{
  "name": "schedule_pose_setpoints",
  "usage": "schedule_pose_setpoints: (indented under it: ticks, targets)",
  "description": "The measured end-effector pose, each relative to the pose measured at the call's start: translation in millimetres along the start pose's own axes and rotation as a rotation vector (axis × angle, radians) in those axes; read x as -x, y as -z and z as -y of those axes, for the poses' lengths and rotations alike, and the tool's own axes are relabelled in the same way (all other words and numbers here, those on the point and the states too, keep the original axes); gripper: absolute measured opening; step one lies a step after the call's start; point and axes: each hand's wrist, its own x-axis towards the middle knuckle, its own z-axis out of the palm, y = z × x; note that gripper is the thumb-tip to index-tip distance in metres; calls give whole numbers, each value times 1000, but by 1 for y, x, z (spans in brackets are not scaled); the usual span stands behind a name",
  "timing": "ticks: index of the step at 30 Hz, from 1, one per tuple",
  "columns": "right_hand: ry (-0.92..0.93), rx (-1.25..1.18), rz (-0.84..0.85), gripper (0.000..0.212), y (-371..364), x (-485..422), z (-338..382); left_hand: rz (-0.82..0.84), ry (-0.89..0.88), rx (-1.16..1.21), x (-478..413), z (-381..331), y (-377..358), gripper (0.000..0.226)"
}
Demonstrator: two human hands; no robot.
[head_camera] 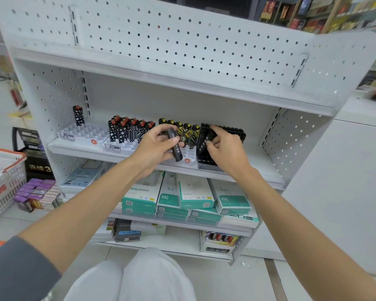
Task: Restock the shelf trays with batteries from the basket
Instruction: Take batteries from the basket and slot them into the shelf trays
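One basket [7,177] far left, then we see white trays [85,132] on the middle shelf [261,168]; our left hand [154,148] grips a black battery [175,148] before them, our right hand [225,148] pinches a tilted second battery [204,137] in the dark tray [206,165]

You had teal-and-white boxes [182,198] stacked on the lower shelf [178,223], a dark packet [126,232] lying on the bottom shelf [161,249], purple cartons [37,187] piled at your left just beside a black carton [40,168], and white pegboard [161,40] above.
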Motion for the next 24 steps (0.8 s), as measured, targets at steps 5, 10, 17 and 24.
schedule_pose_setpoints:
  ticks: [5, 10, 17, 24]
  targets:
    - [66, 5, 46, 41, -1, 2, 7, -30, -11, 2, 0, 1, -4, 25]
    - [55, -6, 60, 36, 4, -4, 2, -76, -24, -63, 0, 0, 2, 24]
    - [-86, -434, -22, 28, 31, 10, 0, -116, -19, 13, 0, 1, -3, 28]
    - [-121, -722, 189, 39, 39, 16, 3, -111, -4, 58, -2, 6, -33, 24]
